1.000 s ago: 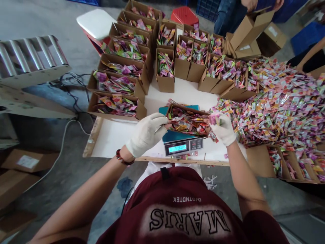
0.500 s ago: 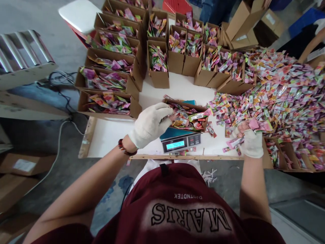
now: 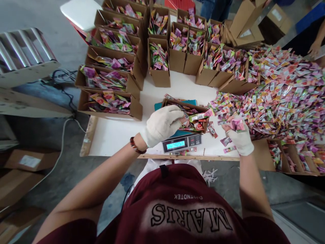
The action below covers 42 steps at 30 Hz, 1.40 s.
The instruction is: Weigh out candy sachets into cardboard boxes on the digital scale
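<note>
A brown cardboard box (image 3: 200, 119) full of colourful sachets sits on a digital scale (image 3: 181, 142) with a lit display. My left hand (image 3: 162, 124), in a white glove, grips the box's near left edge, fingers curled over the rim. My right hand (image 3: 238, 135), also gloved, is closed on a small bunch of pink sachets (image 3: 237, 124) just right of the box, at the edge of the big heap of sachets (image 3: 276, 91).
Several filled cardboard boxes (image 3: 109, 101) stand in rows at the back and left of the white table (image 3: 114, 135). More boxes (image 3: 289, 157) stand at the right front. A roller conveyor (image 3: 22, 54) is at the left. Another person's hand (image 3: 315, 47) shows at the far right.
My right hand left the box, took sachets from the heap and came back towards the box. The scale reading dropped. My left hand stayed on the box.
</note>
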Available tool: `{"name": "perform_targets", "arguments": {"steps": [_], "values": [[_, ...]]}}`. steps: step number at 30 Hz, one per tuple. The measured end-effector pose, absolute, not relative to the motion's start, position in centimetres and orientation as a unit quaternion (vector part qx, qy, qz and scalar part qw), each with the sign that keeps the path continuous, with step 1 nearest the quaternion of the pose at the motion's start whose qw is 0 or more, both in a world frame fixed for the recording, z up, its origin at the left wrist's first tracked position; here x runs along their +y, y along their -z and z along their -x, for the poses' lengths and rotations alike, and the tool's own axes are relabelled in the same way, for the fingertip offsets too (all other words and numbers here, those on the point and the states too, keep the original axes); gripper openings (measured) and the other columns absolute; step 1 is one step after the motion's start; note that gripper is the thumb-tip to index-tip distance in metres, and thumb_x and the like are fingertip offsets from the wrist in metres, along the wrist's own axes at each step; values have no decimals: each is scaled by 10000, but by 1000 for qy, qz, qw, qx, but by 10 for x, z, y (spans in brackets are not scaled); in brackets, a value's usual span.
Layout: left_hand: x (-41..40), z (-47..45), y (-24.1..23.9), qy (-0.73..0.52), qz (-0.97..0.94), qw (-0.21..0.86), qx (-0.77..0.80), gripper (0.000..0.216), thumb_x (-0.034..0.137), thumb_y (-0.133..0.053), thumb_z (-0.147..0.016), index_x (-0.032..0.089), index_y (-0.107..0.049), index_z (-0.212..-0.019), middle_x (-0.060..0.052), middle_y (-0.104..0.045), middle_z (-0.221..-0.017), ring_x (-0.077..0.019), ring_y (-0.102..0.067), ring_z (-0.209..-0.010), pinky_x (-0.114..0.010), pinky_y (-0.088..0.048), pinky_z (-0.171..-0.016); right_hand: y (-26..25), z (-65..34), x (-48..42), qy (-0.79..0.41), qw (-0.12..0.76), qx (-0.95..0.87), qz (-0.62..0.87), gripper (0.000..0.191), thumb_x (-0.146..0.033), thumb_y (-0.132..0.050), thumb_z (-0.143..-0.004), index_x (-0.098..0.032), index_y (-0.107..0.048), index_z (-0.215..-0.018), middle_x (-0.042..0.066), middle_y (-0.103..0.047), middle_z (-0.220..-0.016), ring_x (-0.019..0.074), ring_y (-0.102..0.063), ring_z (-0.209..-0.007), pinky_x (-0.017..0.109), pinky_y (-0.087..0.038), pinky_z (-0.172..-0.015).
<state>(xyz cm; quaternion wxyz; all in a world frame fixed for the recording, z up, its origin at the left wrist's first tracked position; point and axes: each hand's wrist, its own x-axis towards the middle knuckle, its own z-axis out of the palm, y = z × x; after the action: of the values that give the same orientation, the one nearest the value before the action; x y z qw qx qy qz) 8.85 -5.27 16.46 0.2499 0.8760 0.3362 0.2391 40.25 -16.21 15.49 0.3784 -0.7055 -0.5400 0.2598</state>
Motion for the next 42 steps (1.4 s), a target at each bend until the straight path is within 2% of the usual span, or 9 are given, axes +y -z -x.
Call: {"name": "perform_targets", "arguments": {"steps": [3, 6, 9, 11, 18, 24, 30, 34, 42], "values": [[-57, -95, -157, -150, -909, 212, 326, 320, 445, -579, -951, 173, -726, -1028, -96, -691, -1065, -228, -638, -954, -363, -487, -829, -160, -381, -140, -227, 298, -699, 610, 180, -255, -640, -884, -200, -658, -1055, 39, -672, -957, 182, -647, -860, 316, -549, -765], [-68, -108, -147, -16, -932, 157, 325, 429, 514, -693, -855, 177, -718, -1119, -122, -665, -1121, -275, -614, -994, -400, -464, -834, -164, -345, -108, -151, 75, -823, 543, 272, -127, -524, -901, -196, -674, -1118, 95, -664, -1180, 219, -666, -960, 339, -531, -808], [-78, -120, -137, 66, -925, 124, 354, 287, 327, -641, -907, 135, -720, -1105, -159, -651, -1102, -279, -618, -980, -405, -460, -790, -167, -311, -80, -73, -160, -802, 571, 376, -47, -423, -916, -176, -671, -1168, 145, -653, -1213, 233, -695, -891, 347, -510, -756], [-80, -125, -134, 75, -919, 118, 368, 254, 158, -513, -945, 132, -726, -1080, -166, -650, -1097, -263, -632, -965, -397, -464, -762, -170, -303, -70, -67, -226, -776, 585, 363, -47, -395, -931, -152, -684, -1125, 164, -674, -1131, 254, -706, -902, 352, -508, -760], [-75, -100, -134, 43, -927, 143, 344, 308, 97, -507, -914, 213, -749, -1064, -110, -706, -1107, -247, -660, -976, -386, -516, -760, -186, -384, -89, -163, 5, -729, 665, 328, -181, -529, -899, -183, -695, -1182, 91, -734, -1045, 217, -690, -953, 297, -510, -868], [-91, 26, -142, -75, -910, 184, 365, 317, 222, -483, -959, 257, -735, -1148, -53, -752, -1159, -212, -670, -1094, -375, -505, -1031, -151, -441, -96, -175, -77, -647, 738, 732, -382, -796, -714, -149, -601, -1380, 220, -531, -1457, 346, -625, -1213, 432, -500, -1010], [-102, 141, -118, 29, -835, 229, 500, 319, 304, -580, -827, 334, -768, -1083, -29, -758, -1163, -290, -664, -1146, -410, -509, -1024, -112, -308, 29, -281, 197, -741, 577, 445, -272, -494, -954, -124, -613, -1356, 168, -613, -1414, 222, -583, -1319, 367, -428, -1149], [-85, 153, -86, 123, -775, 243, 570, 389, 225, -615, -733, 334, -765, -1075, -77, -731, -1166, -324, -648, -1126, -460, -492, -990, -101, -184, 139, -262, 99, -747, 602, 522, -116, -424, -955, -132, -524, -1468, 100, -568, -1495, 115, -555, -1339, 208, -421, -1109], [-52, 151, -31, 184, -750, 230, 593, 419, 41, -445, -803, 224, -765, -1004, -153, -691, -1114, -307, -646, -1072, -447, -483, -902, -87, -113, 216, -172, -87, -714, 673, 371, -283, -577, -925, -46, -695, -1185, 254, -735, -1106, 293, -719, -1032, 351, -531, -852]]}}
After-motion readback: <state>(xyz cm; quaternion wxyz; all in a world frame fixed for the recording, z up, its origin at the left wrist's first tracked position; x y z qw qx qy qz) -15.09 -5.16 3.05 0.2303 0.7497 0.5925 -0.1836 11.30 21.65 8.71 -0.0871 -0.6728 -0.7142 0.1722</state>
